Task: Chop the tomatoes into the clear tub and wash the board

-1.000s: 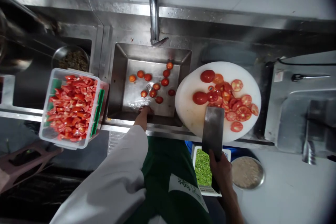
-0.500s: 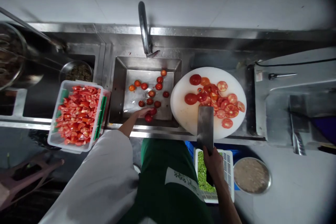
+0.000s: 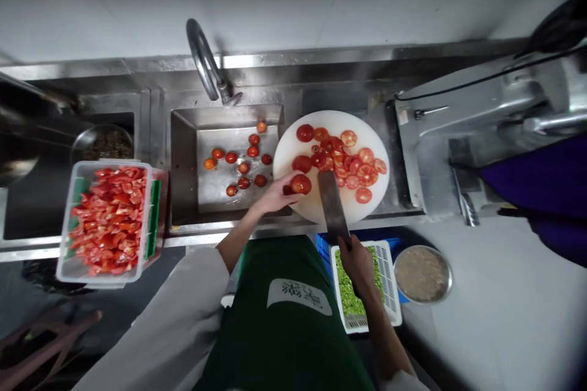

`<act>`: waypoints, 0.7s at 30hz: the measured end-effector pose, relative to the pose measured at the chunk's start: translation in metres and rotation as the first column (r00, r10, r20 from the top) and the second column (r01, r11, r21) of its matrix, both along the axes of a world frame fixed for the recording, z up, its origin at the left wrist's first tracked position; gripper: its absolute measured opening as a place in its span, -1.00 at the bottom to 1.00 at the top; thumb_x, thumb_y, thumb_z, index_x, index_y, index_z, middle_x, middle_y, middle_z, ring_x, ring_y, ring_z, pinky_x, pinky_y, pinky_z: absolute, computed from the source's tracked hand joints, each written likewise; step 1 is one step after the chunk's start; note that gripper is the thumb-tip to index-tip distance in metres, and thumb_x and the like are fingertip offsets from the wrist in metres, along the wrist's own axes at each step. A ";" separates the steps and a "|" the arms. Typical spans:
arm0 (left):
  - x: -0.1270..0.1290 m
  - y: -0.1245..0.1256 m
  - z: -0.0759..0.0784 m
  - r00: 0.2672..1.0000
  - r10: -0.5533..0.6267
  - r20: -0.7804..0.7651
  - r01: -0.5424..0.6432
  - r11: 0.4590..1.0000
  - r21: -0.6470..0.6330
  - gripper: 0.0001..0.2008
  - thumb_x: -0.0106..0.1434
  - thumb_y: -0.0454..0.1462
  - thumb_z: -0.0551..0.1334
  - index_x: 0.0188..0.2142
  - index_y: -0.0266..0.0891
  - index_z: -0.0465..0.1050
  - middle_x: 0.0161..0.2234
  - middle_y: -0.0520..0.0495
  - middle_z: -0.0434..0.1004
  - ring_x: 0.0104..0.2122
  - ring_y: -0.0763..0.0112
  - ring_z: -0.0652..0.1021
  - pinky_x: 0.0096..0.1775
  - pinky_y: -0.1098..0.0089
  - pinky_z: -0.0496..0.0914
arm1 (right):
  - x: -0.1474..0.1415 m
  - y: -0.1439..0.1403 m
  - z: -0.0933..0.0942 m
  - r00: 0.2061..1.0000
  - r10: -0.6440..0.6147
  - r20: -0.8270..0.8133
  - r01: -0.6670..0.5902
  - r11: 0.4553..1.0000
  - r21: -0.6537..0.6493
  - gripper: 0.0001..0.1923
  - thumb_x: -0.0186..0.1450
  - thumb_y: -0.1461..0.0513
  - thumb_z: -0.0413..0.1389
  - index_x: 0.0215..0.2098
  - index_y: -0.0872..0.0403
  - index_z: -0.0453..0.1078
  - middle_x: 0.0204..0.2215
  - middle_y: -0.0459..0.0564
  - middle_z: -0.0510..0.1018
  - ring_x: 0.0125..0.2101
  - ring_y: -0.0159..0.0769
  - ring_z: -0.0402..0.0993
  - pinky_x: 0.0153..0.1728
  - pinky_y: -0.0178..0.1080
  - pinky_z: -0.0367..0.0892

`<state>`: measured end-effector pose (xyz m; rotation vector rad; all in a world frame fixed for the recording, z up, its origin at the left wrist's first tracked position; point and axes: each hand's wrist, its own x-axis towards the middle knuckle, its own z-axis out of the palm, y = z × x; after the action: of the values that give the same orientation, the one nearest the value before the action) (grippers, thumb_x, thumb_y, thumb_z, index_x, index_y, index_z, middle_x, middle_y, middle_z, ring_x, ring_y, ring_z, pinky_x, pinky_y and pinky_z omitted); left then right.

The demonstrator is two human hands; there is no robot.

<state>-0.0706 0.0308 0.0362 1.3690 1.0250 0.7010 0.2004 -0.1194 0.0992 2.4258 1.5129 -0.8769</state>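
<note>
From the head camera, looking down, we see our left hand (image 3: 277, 194) curled around a whole tomato (image 3: 301, 184), fingers closed on its near side, holding it at the near left edge of the round white cutting board (image 3: 293, 146). Just right of that grip lies the cleaver (image 3: 333, 208), its broad blade flat over the board's near rim and pointing away from us; our right hand (image 3: 356, 263) is wrapped tight around its handle, below the counter edge.

Beyond the tomato in our grip, two more whole tomatoes (image 3: 305, 132) sit on the board, and to the right of them a heap of tomato slices (image 3: 358, 168) spreads across the board's middle and far right.

Left of our holding hand is the steel sink (image 3: 183, 165), with small tomatoes (image 3: 243, 159) scattered over its bottom and the tap (image 3: 204, 67) curving over its far wall. Farther left still, a clear plastic tub (image 3: 68, 269) brims with cut tomato pieces (image 3: 107, 220), and behind it stands a metal bowl (image 3: 101, 142) of dark contents we cannot make out.

Under our knife hand sits a white slotted basket (image 3: 389, 293) of chopped greens (image 3: 346, 287), and just right of it a round metal dish (image 3: 422, 274) of pale mash. Our green apron (image 3: 284, 317) fills the foreground.
</note>
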 end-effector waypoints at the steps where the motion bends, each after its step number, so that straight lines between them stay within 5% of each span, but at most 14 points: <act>1: 0.019 0.000 0.001 0.991 -0.004 -0.135 0.018 0.995 0.097 -0.29 0.32 0.07 0.44 0.40 0.05 0.40 0.10 -0.17 0.62 0.12 -0.10 0.55 0.20 -0.14 0.46 | 0.003 -0.001 0.002 1.000 0.010 0.002 -0.010 1.000 0.006 -0.71 0.52 0.13 0.02 -0.16 0.12 0.51 -0.47 0.04 0.55 -0.46 -0.22 0.40 -0.37 -0.24 0.02; 4: 0.074 -0.005 -0.001 0.875 0.043 -0.483 0.104 0.956 0.274 -0.44 0.32 -0.13 0.46 0.30 0.07 0.52 0.05 -0.25 0.62 0.18 -0.27 0.43 0.22 -0.37 0.31 | 0.010 -0.004 0.005 1.000 0.006 -0.005 -0.006 1.000 0.004 -0.73 0.53 0.15 0.02 -0.19 0.11 0.50 -0.48 0.03 0.54 -0.48 -0.25 0.36 -0.38 -0.24 -0.01; 8: 0.104 -0.009 -0.010 0.792 0.092 -0.603 0.169 0.917 0.362 -0.47 0.32 -0.17 0.45 0.27 0.05 0.54 0.24 -0.30 0.45 0.23 -0.27 0.36 0.23 -0.35 0.28 | 0.021 -0.007 0.004 0.999 -0.037 -0.034 0.037 0.999 0.002 -0.73 0.55 0.16 0.01 -0.19 0.12 0.49 -0.47 0.02 0.53 -0.47 -0.26 0.35 -0.38 -0.25 -0.02; 11: 0.090 -0.007 -0.018 0.820 0.117 -0.560 0.138 0.910 0.392 -0.53 0.38 -0.15 0.39 0.27 0.01 0.53 0.35 -0.27 0.28 0.32 -0.19 0.30 0.26 -0.22 0.32 | 0.027 -0.008 0.002 0.996 -0.054 -0.066 0.055 0.998 0.015 -0.74 0.55 0.17 0.02 -0.18 0.12 0.49 -0.45 0.03 0.55 -0.47 -0.27 0.36 -0.37 -0.25 -0.01; 16: 0.054 -0.014 -0.044 0.876 0.240 -0.419 -0.003 0.871 0.492 -0.69 0.48 -0.23 0.25 0.17 -0.07 0.55 0.17 -0.24 0.38 0.24 0.12 0.43 0.32 0.05 0.39 | 0.027 -0.005 -0.004 0.992 -0.055 -0.116 0.055 0.998 -0.002 -0.75 0.54 0.18 0.02 -0.18 0.12 0.49 -0.48 -0.01 0.52 -0.49 -0.30 0.30 -0.37 -0.27 -0.03; 21: 0.046 -0.022 -0.062 0.876 0.281 -0.392 -0.041 0.854 0.519 -0.69 0.44 -0.13 0.32 0.11 -0.14 0.53 0.08 -0.26 0.44 0.23 0.08 0.47 0.33 0.01 0.41 | 0.021 -0.003 -0.007 0.984 -0.068 -0.162 0.068 0.998 -0.005 -0.75 0.53 0.18 0.02 -0.15 0.13 0.50 -0.50 -0.03 0.50 -0.49 -0.32 0.28 -0.39 -0.28 -0.02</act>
<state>-0.0251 0.0084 -0.0257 1.9800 1.4135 0.8304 0.2210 -0.1220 0.0922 2.4725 1.4886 -1.1129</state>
